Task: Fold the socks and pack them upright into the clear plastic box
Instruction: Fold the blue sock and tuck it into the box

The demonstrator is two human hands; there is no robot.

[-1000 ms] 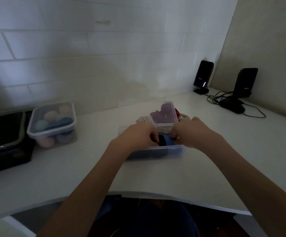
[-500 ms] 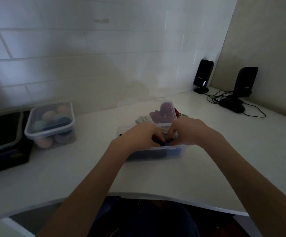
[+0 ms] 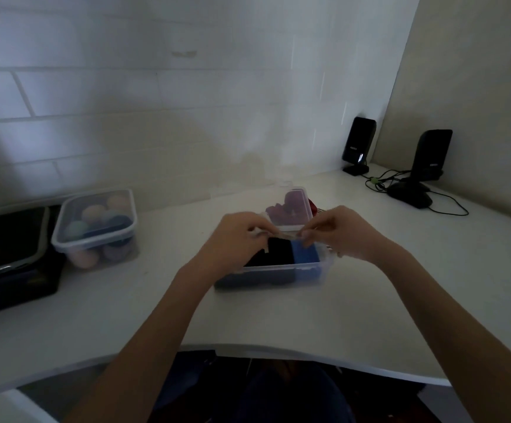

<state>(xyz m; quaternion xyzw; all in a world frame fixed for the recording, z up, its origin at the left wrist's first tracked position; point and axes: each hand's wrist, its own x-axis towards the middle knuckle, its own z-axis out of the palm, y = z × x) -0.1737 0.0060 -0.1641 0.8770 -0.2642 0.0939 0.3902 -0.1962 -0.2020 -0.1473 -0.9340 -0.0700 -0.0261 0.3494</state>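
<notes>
The clear plastic box [image 3: 272,274] stands on the white desk before me. Inside it a black folded sock [image 3: 278,251] and a blue one [image 3: 306,254] stand upright side by side. My left hand [image 3: 236,236] and my right hand [image 3: 336,230] hover over the box's far half, and between their fingertips they pinch a pale folded sock [image 3: 278,235] by its two ends, stretched just above the black one. Behind the hands another clear box [image 3: 291,209] holds purple and red socks.
A lidded clear box [image 3: 95,227] of rolled pastel socks stands at the left, next to a black case [image 3: 10,254]. Two black speakers [image 3: 358,145] [image 3: 428,157] and a mouse [image 3: 410,196] with cables occupy the far right corner. The desk's curved front edge [image 3: 278,352] lies near me.
Both hands have lifted out of the box and drawn slightly apart, now holding a pale sock between them. The black and blue socks in the box are uncovered.
</notes>
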